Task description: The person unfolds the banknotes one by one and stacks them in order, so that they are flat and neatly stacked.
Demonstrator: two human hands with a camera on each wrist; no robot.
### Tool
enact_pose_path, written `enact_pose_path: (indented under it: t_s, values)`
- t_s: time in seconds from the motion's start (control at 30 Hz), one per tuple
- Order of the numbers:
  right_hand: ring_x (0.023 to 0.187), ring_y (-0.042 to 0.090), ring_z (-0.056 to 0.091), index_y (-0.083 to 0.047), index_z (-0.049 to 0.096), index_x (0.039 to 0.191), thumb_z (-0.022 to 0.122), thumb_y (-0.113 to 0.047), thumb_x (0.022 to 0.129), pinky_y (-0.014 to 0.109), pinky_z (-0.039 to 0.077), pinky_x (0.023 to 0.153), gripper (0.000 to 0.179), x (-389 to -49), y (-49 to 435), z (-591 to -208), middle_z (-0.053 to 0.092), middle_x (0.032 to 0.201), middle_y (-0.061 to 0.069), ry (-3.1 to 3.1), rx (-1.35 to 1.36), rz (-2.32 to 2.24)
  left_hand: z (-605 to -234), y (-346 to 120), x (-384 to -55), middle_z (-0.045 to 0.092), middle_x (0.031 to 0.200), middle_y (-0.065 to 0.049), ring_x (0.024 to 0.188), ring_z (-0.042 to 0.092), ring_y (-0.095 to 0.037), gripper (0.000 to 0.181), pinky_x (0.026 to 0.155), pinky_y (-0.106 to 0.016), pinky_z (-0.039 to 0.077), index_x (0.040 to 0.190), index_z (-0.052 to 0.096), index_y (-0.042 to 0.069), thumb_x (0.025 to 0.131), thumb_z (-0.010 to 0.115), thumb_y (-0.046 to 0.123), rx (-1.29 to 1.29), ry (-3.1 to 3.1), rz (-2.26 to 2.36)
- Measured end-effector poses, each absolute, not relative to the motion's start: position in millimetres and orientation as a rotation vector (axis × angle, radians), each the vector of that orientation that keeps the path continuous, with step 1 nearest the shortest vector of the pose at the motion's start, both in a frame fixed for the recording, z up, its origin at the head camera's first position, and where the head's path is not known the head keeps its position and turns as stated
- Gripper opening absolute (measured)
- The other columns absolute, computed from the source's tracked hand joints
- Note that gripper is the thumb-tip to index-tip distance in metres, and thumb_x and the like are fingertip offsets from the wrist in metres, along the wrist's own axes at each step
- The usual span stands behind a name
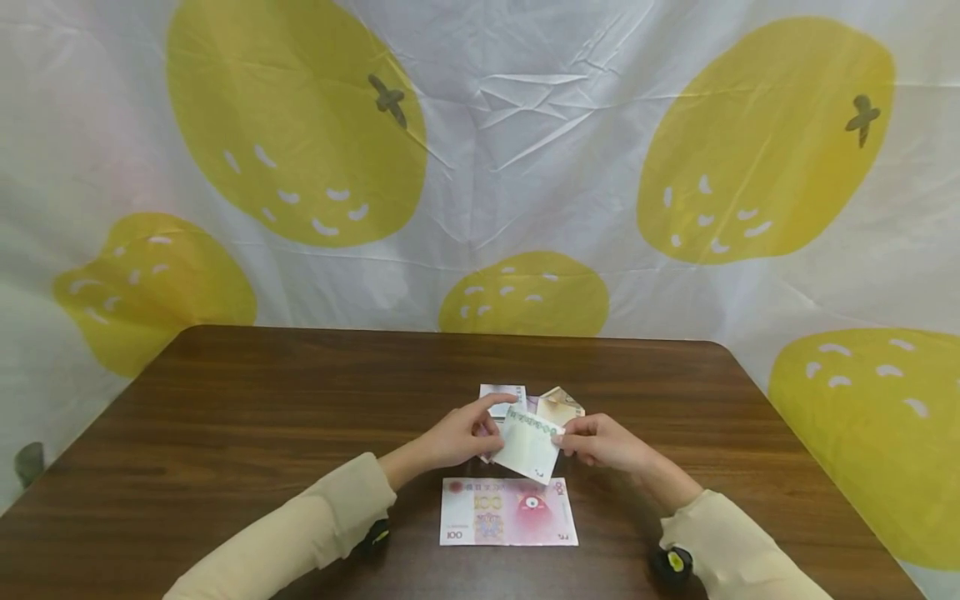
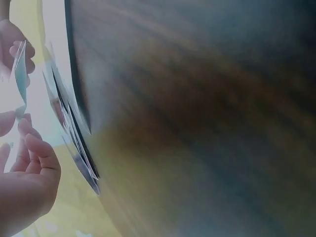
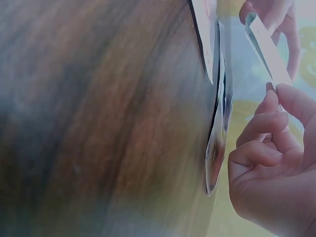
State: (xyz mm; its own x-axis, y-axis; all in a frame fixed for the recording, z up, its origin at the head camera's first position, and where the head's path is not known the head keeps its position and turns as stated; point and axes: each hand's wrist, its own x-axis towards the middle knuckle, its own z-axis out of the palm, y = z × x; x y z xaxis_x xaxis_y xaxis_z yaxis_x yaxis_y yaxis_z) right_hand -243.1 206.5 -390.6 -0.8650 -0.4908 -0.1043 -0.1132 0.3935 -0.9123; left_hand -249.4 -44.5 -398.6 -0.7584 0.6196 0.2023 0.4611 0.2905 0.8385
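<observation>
A folded, pale play banknote [image 1: 528, 450] with green print along its upper edge is held up between both hands, tilted. My right hand [image 1: 606, 443] pinches its right edge between thumb and fingertips. On the other side, my left hand [image 1: 456, 435] holds the note by thumb and index finger, the index reaching along the top. In the right wrist view, the folded note [image 3: 269, 49] appears edge-on, its layers slightly apart. Just in front of the hands, a pink 100 play banknote [image 1: 510, 525] lies flat, spread out. Behind the held note are several folded notes [image 1: 561, 407], partly hidden.
The dark wood-grain table [image 1: 262, 400] extends to both sides of the hands. A white curtain [image 1: 525, 183] with yellow fruit print hangs behind its far edge. Black wrist devices [image 1: 672, 565] show below the sleeves.
</observation>
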Motion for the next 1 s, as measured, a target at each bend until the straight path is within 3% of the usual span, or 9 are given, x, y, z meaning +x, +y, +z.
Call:
enact_pose_path:
  t_s: [0.17,0.53,0.77,1.0]
  values:
    - [0.044,0.006,0.034,0.008,0.056,0.081,0.059,-0.018,0.084,0.019,0.026,0.04,0.026,-243.1,204.3,-393.4,0.04,0.052,-0.003,2.302,-0.532,-1.468,-399.5,-44.0,-249.8,0.054,0.075,0.0,0.062,0.05,-0.011,0.039,0.051,-0.025,0.044,0.118,0.049,0.012,0.081,0.058,0.004,1.025,2.472,1.414]
    - [0.044,0.007,0.032,0.004,0.057,0.077,0.061,-0.021,0.083,0.021,0.026,0.041,0.026,-238.4,196.7,-392.5,0.038,0.05,-0.003,2.308,-0.542,-1.466,-399.5,-44.7,-253.0,0.053,0.078,-0.002,0.064,0.05,-0.016,0.009,0.055,-0.028,0.045,0.09,0.055,0.004,0.084,0.059,0.008,1.03,2.344,1.54]
    - [0.044,0.007,0.032,0.006,0.051,0.074,0.051,-0.021,0.09,0.02,0.024,0.041,0.032,-234.0,195.7,-388.4,0.037,0.051,-0.003,2.277,-0.586,-1.524,-394.7,-49.8,-254.4,0.05,0.072,-0.012,0.057,0.046,-0.018,0.009,0.044,-0.026,0.035,0.09,0.052,0.0,0.087,0.054,0.008,0.907,2.06,1.61]
    - [0.045,0.007,0.032,0.01,0.048,0.075,0.047,-0.02,0.092,0.02,0.024,0.041,0.034,-232.5,196.7,-389.3,0.036,0.053,-0.002,2.193,-0.609,-1.612,-388.2,-56.8,-252.8,0.051,0.077,-0.018,0.064,0.05,-0.021,0.011,0.047,-0.025,0.035,0.092,0.052,0.002,0.088,0.054,0.012,0.838,1.907,1.628]
